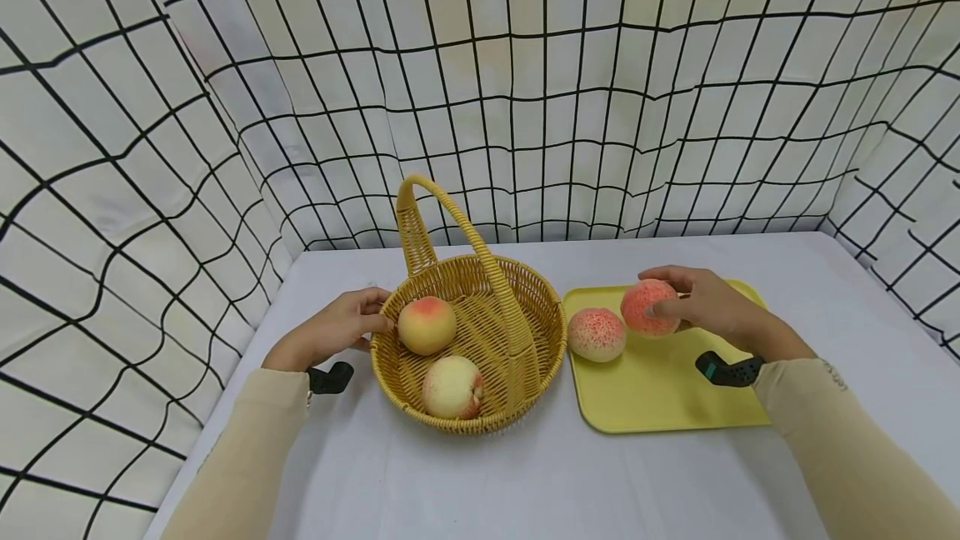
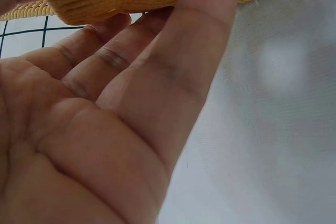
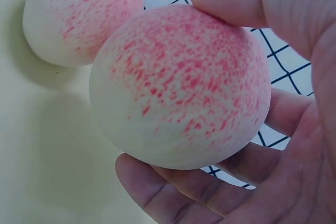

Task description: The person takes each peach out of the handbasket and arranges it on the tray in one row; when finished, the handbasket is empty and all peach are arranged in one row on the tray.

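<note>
My left hand point(image 1: 343, 325) grips the left rim of a round wicker basket point(image 1: 551, 348) with a tall arched handle. In the left wrist view, fingers point(image 2: 173, 66) reach up against the woven side. Inside the basket lie a yellow peach point(image 1: 427, 326) with a red blush and a pale peach point(image 1: 448, 387) reddened on one side. My right hand point(image 1: 705, 307) holds a pink speckled peach point(image 3: 181, 90) between thumb and fingers, over the yellow tray point(image 1: 645, 407). Just left of it, another speckled peach point(image 1: 597, 334) rests on the tray beside the basket.
A white cloth covers the table point(image 1: 480, 490). White sheeting with black netting point(image 1: 555, 107) rises behind the table and at both sides. The tray stands close to the basket's right side.
</note>
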`<state>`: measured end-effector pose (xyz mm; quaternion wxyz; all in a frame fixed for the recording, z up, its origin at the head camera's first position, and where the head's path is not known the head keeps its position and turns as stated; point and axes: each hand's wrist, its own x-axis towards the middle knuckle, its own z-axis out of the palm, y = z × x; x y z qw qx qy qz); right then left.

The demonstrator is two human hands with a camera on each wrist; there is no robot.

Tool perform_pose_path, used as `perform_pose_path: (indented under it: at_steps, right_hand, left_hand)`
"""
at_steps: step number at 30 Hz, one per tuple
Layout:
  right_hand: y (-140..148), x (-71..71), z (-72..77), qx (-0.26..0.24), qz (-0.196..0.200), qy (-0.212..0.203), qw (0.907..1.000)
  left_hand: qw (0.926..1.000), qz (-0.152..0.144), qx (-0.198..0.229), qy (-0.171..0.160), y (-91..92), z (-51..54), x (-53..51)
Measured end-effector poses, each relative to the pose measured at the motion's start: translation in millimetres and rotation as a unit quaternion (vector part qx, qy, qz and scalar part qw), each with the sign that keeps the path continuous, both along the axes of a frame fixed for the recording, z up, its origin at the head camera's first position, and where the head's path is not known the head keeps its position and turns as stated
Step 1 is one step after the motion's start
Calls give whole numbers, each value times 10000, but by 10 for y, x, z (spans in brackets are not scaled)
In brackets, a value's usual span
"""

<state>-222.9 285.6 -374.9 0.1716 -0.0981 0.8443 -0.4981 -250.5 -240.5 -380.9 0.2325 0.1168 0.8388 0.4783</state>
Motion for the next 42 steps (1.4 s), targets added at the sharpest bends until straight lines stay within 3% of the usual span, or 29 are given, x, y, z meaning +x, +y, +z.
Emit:
perform_pose_path:
  at_steps: [29, 42]
  right_hand:
    - [-10, 36, -242, -63, -73, -202, 9997]
    - [-17, 60, -258, -42, -74, -231, 9997]
  left_hand:
    - [10000, 52, 7, -25, 6, 13, 9]
    - [10000, 24, 49, -55, 1, -2, 0]
